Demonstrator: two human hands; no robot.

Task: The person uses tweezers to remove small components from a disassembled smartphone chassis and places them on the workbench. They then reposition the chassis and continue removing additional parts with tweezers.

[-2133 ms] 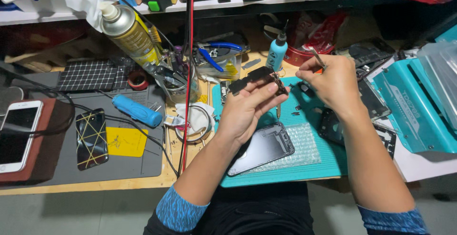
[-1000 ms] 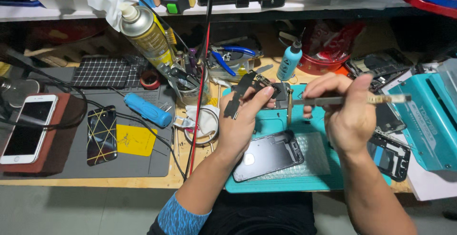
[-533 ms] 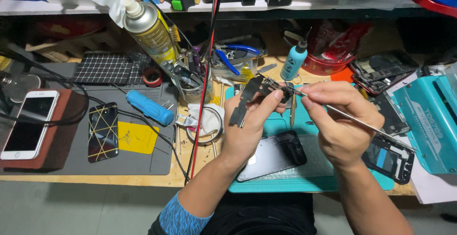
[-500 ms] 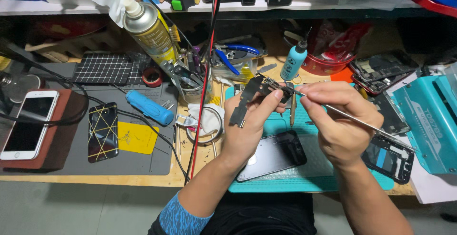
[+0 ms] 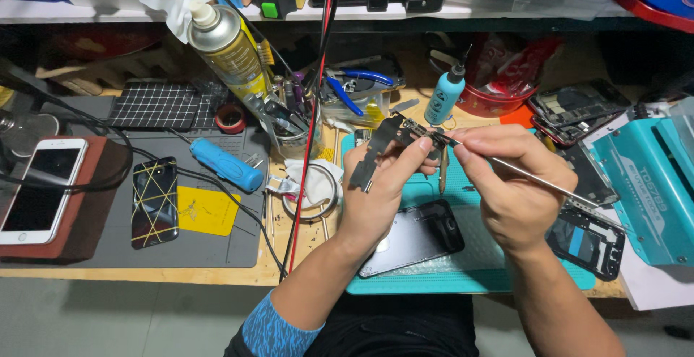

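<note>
We see the left hand [image 5: 382, 187] raised above the teal cutting-style work mat [image 5: 434, 281], its thumb and fingers closed on a dark, L-shaped phone circuit board [image 5: 394, 140]. The board sits at the fingertips, above the palm, its long leg hanging down to the left of the thumb and its short arm running to the right toward the other hand.

The right hand [image 5: 515, 190] is just beside it on the right, fingers pinched together around a thin silver metal tool [image 5: 535, 178]. The tool's shaft trails out to the lower right past the knuckles, while its tip meets the right end of the board, between the two hands. The hands' fingertips are near each other, almost touching at the board.

Below the hands, on the mat, lies a dark grey phone back housing [image 5: 412, 238] with its camera corner turned toward the right wrist. A small turquoise dropper bottle with a black nozzle [image 5: 443, 96] stands upright behind the board, near it but apart.

To the left, on the grey silicone mat [image 5: 181, 245], we see a blue cylindrical handle [image 5: 226, 165], a black phone with yellow crossed lines [image 5: 154, 201] and a yellow square sheet [image 5: 207, 211]. A white-faced phone [image 5: 40, 190] rests on a brown block at the far left.
</note>
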